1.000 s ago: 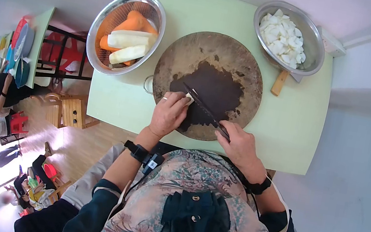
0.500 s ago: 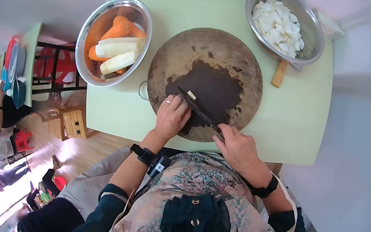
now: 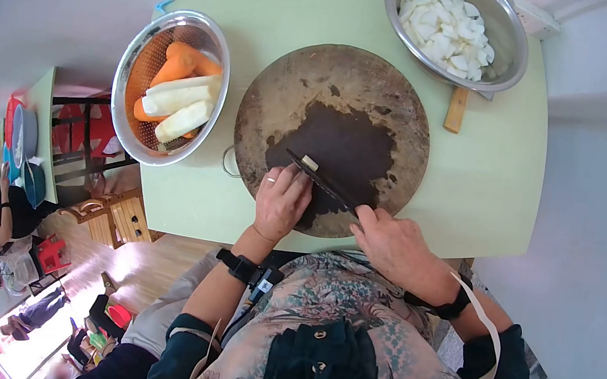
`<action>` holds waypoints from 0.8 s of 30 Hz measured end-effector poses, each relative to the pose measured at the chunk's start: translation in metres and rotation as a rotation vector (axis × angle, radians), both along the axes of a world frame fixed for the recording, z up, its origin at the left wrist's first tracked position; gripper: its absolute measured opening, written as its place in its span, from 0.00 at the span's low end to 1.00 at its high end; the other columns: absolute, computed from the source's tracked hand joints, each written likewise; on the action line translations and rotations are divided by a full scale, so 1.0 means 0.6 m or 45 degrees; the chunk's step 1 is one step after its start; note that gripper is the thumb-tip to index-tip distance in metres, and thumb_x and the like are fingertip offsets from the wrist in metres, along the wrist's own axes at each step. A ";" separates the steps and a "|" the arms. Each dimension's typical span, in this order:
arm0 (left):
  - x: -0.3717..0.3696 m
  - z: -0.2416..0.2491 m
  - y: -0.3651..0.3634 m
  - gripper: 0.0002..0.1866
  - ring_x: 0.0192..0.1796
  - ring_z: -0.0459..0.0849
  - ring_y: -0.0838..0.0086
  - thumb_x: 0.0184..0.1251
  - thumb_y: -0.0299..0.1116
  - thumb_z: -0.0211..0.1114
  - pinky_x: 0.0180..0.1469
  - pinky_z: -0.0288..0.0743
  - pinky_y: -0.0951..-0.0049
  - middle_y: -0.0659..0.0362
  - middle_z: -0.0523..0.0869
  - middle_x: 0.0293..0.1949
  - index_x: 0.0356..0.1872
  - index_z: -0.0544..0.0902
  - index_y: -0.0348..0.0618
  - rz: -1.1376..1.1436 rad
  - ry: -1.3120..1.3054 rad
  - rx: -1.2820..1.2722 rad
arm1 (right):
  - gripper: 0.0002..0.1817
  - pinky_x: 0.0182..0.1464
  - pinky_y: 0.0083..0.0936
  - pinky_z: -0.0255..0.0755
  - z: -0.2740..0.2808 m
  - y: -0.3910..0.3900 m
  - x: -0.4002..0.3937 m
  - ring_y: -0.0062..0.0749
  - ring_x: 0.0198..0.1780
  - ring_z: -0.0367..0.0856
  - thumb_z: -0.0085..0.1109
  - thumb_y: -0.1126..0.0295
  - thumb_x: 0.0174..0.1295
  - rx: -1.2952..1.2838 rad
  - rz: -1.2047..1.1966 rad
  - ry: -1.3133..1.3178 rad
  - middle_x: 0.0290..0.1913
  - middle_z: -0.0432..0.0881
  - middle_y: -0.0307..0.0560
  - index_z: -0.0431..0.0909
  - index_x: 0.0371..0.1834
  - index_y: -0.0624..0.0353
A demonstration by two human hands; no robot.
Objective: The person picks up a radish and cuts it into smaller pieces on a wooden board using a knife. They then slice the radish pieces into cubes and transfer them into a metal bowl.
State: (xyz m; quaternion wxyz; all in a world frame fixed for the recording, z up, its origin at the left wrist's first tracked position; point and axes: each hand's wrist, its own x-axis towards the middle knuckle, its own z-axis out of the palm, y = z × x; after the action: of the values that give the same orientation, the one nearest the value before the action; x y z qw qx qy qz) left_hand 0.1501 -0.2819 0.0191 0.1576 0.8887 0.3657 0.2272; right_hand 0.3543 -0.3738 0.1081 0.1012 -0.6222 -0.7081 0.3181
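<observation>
My right hand (image 3: 396, 242) is closed round the handle of a dark knife (image 3: 328, 187), whose blade is seen nearly edge-on over the round wooden chopping board (image 3: 287, 97). Bent fingers of my left hand (image 3: 282, 200) press down close against the near side of the blade; whatever lies under them is hidden. Just beyond the blade sits a small pale piece of vegetable (image 3: 310, 163). A wide dark wet patch covers the board's middle.
At the left, a metal colander (image 3: 123, 68) holds carrots (image 3: 177, 66) and peeled white radishes (image 3: 184, 120). A steel bowl (image 3: 510, 51) of white slices (image 3: 449, 32) stands at the far right, with a wooden handle (image 3: 456, 109) sticking out beneath. Other people are at the far left.
The view has shifted slightly. Both hands and the knife keep nearly the same place on the board, and the small pale piece still sits beside the blade.
</observation>
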 end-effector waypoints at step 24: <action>0.000 -0.006 -0.004 0.13 0.40 0.80 0.62 0.50 0.24 0.70 0.43 0.75 0.66 0.55 0.81 0.41 0.39 0.82 0.38 0.052 -0.065 0.075 | 0.14 0.26 0.38 0.75 -0.015 -0.001 -0.004 0.49 0.27 0.81 0.56 0.63 0.65 0.068 -0.063 0.003 0.28 0.80 0.52 0.72 0.46 0.61</action>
State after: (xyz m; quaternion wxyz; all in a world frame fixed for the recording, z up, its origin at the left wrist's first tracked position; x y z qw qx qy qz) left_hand 0.1501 -0.2846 0.0158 0.1359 0.8792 0.3728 0.2636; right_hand 0.3517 -0.3741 0.0989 0.1266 -0.6363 -0.7005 0.2972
